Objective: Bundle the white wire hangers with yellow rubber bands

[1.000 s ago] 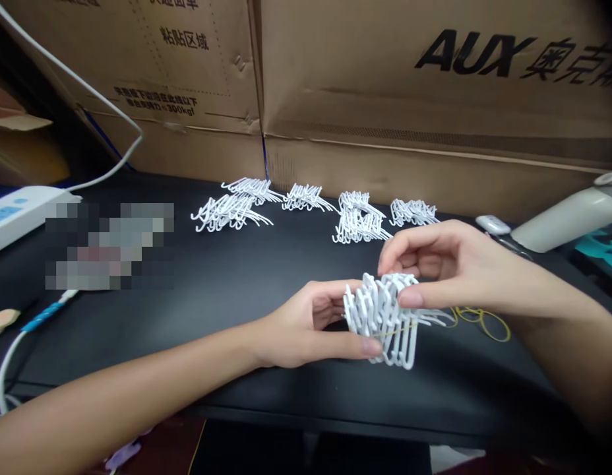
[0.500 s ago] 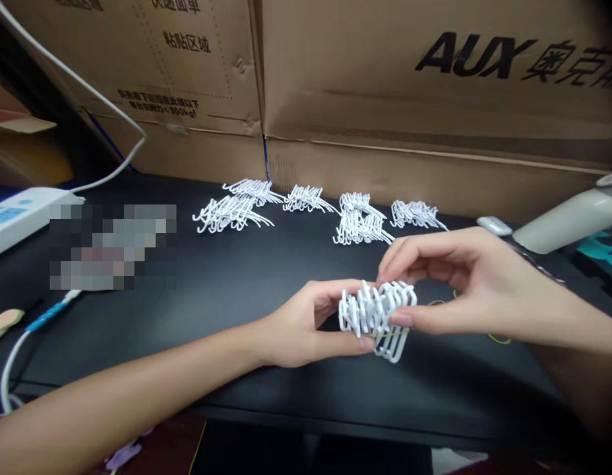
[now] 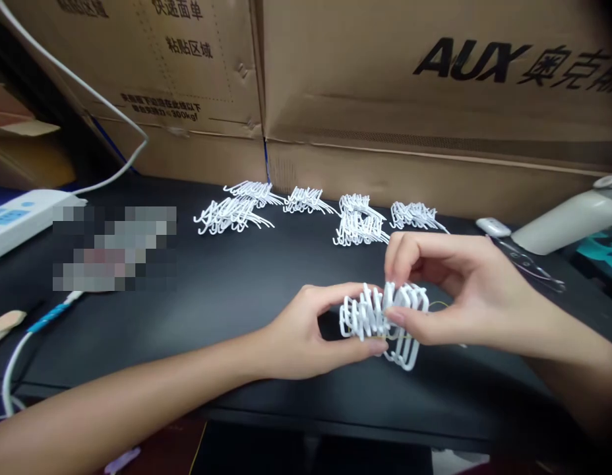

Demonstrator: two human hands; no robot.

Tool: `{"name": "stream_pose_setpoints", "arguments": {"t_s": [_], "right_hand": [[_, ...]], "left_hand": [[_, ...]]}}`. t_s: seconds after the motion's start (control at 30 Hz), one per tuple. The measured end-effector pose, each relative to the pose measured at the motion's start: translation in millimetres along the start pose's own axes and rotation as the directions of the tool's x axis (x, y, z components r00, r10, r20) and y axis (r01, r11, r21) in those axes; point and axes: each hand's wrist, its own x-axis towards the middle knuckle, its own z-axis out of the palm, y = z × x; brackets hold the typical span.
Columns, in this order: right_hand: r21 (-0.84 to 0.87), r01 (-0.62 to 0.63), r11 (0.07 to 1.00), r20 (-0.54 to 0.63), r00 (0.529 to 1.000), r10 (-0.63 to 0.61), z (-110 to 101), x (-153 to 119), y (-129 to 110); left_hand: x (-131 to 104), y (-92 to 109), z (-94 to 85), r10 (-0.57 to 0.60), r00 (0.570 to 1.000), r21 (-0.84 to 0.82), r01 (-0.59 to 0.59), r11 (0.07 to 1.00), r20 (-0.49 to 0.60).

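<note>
A bundle of white wire hooks (image 3: 359,318) is held above the front part of the black desk. My left hand (image 3: 303,333) is closed around its left end, thumb along the lower side and fingers behind. From the right, my right hand (image 3: 452,290) pinches one or more of the hooks near the middle of the row, thumb in front and fingertips on top. Several bent wire ends hang below at the bundle's right. A thin yellow cord (image 3: 438,305) shows beside the hooks, partly hidden by my right hand.
Piles of white hooks (image 3: 231,214) lie along the back of the black desk (image 3: 212,277), before large cardboard boxes (image 3: 385,99). On the left are a white power strip (image 3: 29,214) and a cable (image 3: 49,316); a grey-white bottle (image 3: 566,221) lies at the right.
My right thumb and fingers have shifted slightly along the bundle. The hooks at its right end now fan out a little further right. My left hand keeps its hold.
</note>
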Motion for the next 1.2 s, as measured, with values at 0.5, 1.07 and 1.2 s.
{"name": "stream_pose_setpoints", "arguments": {"t_s": [0.5,1.07,1.2], "right_hand": [[-0.136,0.027,0.990,-0.009,1.000,-0.029,-3.6,2.9,3.1],[-0.104,0.004,0.995,-0.004,1.000,-0.005,1.4,6.8,8.4],[-0.109,0.017,0.994,-0.060,0.998,-0.024,0.5,7.1,8.8]], "left_hand": [[2.7,0.4,-3.2,-0.021,0.999,-0.120,0.018,0.993,-0.028],[5.7,-3.7,-0.7,-0.136,0.991,-0.476,0.124,0.871,0.008],[7.4,-5.2,-1.1,-0.167,0.985,-0.462,0.164,0.872,0.033]]}}
